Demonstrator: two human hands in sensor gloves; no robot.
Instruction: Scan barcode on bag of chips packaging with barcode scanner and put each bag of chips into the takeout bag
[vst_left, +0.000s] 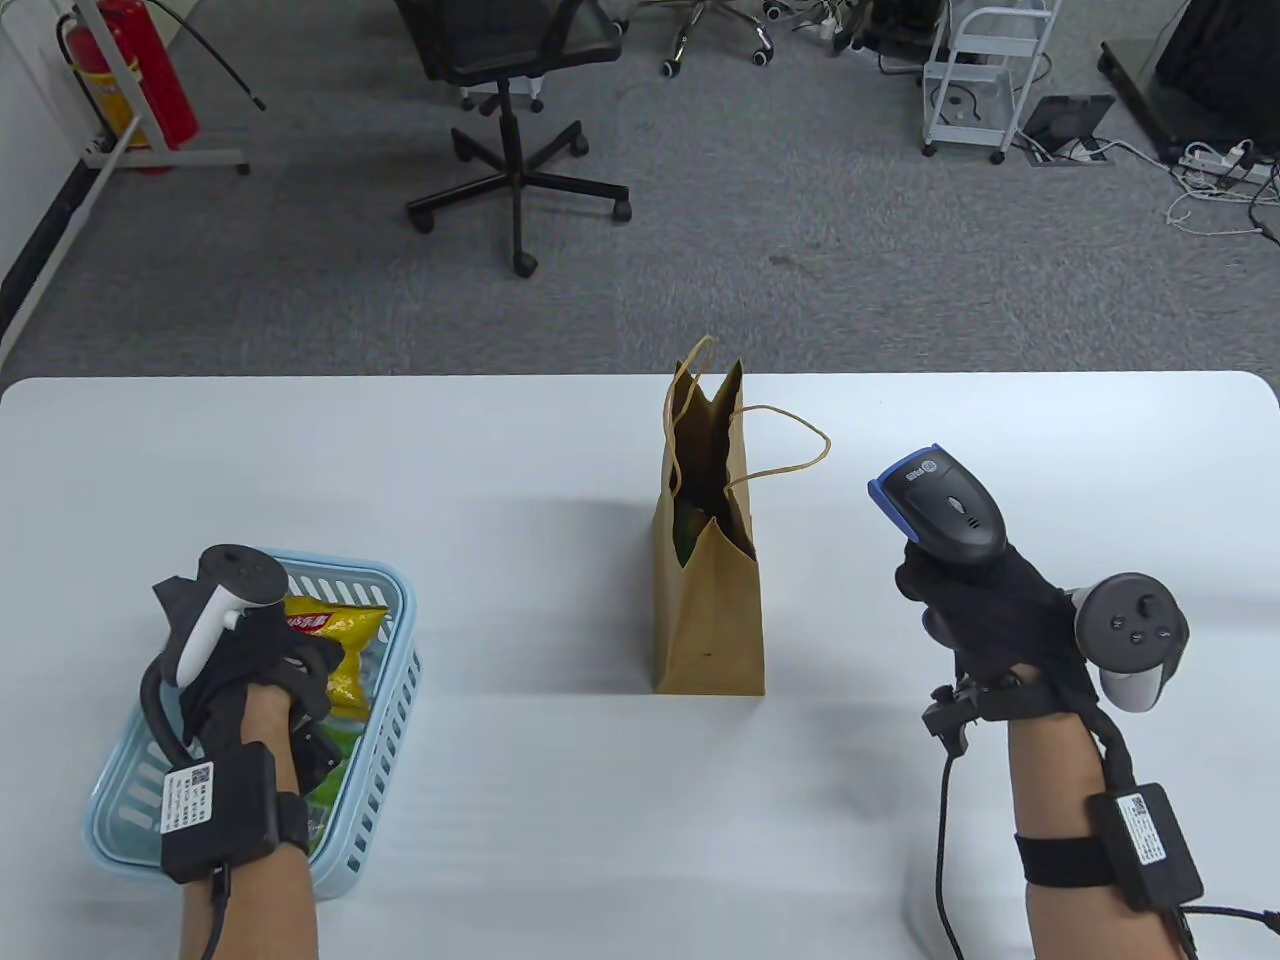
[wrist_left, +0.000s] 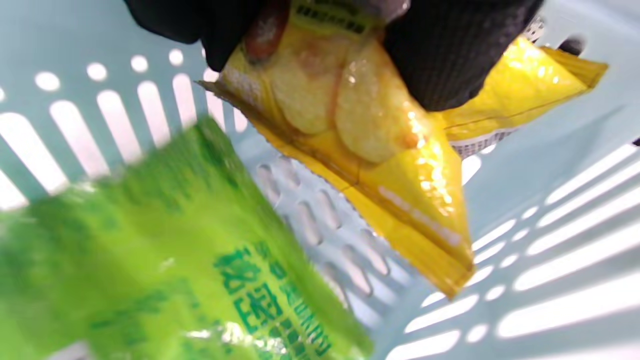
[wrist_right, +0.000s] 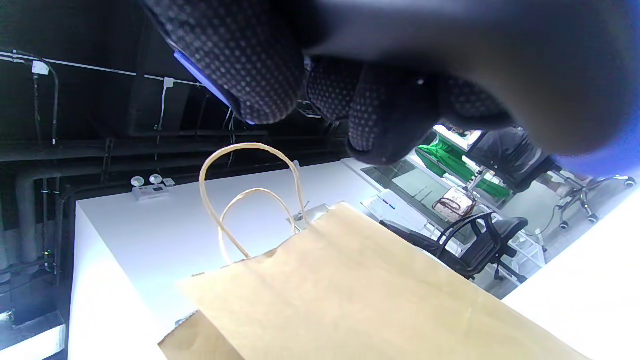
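Observation:
My left hand (vst_left: 265, 670) reaches down into a light blue basket (vst_left: 392, 640) at the table's left. In the left wrist view its fingers (wrist_left: 440, 60) pinch the top of a yellow chip bag (wrist_left: 370, 145), also seen in the table view as the yellow chip bag (vst_left: 340, 630). A green chip bag (wrist_left: 165, 270) lies beside it in the basket. The brown paper takeout bag (vst_left: 708, 600) stands upright and open at mid-table, with something green inside. My right hand (vst_left: 985, 610) holds the black and blue barcode scanner (vst_left: 945, 505) above the table, right of the bag.
The takeout bag's twisted paper handles (vst_left: 790, 440) stick out toward the right. Beyond the table's far edge stand a black office chair (vst_left: 515, 100), a white cart (vst_left: 975, 80) and a red fire extinguisher (vst_left: 150, 70).

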